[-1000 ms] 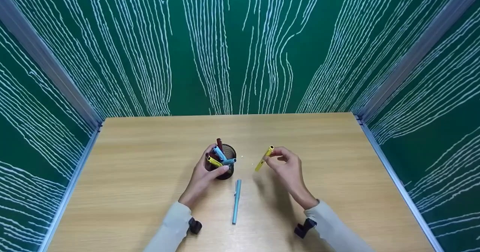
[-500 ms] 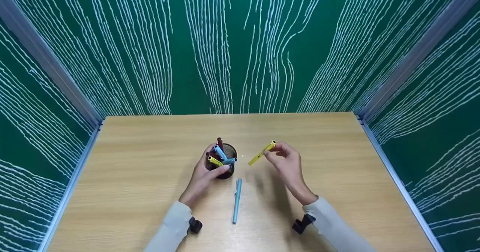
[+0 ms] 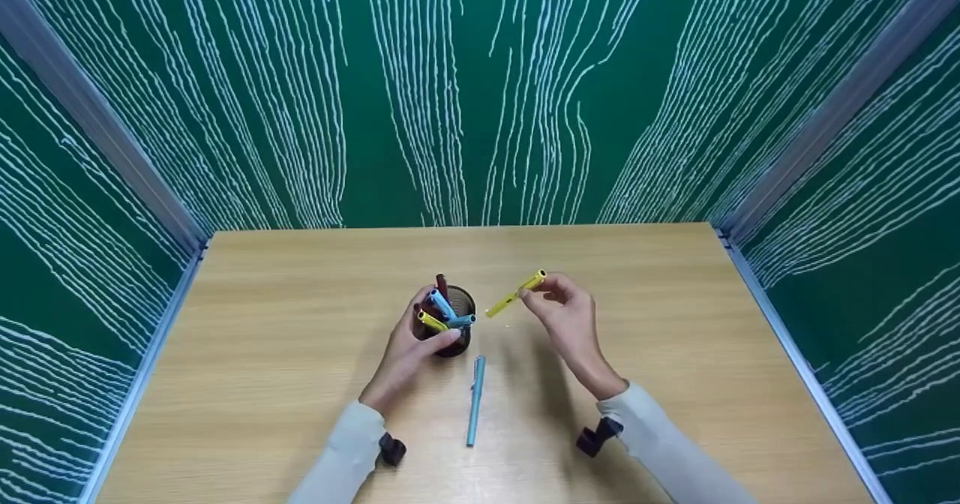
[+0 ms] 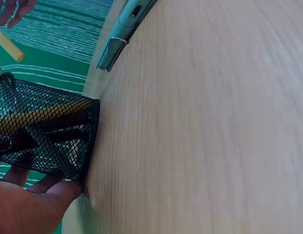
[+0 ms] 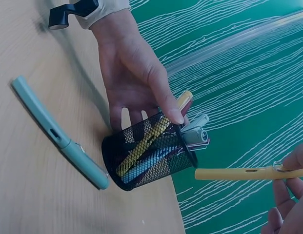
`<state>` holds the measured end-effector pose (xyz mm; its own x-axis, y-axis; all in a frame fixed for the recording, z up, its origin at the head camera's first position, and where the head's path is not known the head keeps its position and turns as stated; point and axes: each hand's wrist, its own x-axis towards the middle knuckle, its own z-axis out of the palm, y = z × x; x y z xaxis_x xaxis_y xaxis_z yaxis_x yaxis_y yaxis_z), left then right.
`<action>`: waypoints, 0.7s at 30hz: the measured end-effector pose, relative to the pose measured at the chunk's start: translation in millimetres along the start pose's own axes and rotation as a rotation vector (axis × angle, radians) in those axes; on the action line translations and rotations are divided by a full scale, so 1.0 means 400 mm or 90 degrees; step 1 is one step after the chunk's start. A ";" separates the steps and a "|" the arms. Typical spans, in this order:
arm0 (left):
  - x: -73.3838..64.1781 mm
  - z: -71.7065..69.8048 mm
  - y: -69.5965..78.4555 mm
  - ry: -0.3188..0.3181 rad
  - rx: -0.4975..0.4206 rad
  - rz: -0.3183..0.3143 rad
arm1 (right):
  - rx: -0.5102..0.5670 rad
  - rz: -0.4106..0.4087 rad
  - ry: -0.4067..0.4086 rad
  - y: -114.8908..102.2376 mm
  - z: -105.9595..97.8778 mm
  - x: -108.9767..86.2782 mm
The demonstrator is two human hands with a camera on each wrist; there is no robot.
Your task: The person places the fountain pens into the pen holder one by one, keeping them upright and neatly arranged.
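Observation:
My left hand grips a black mesh pen cup round its side, thumb near the rim. Inside the cup stand several pens: a yellow pen, light blue and teal ones, and dark red ones. My right hand pinches another yellow pen by its clip end, with fingers and thumb. That pen is held in the air right of the cup, tilted, its lower end toward the cup's rim. On the table in front of the cup lies a teal pen, clip end away from me.
The wooden table is bordered by green panels with white wavy lines at the back and sides. Grey metal posts stand at the corners. A black wrist device hangs at each sleeve.
My right hand has moved slightly left and away from me, and the yellow pen has tipped so its lower end points more toward the cup. The left hand and cup stay put.

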<state>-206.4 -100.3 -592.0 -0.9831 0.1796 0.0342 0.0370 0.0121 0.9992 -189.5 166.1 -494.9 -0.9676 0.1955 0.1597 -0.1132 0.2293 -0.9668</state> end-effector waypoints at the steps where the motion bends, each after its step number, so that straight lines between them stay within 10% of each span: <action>1: 0.000 0.000 -0.001 -0.003 -0.002 0.000 | 0.003 0.000 0.001 -0.002 0.003 0.002; 21: -0.003 0.002 0.007 0.006 0.015 -0.019 | 0.016 -0.029 -0.029 0.001 0.070 0.010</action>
<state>-204.9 -99.8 -589.3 -0.9854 0.1702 0.0052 0.0123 0.0405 0.9991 -199.8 140.3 -500.1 -0.9706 0.1421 0.1945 -0.1618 0.2133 -0.9635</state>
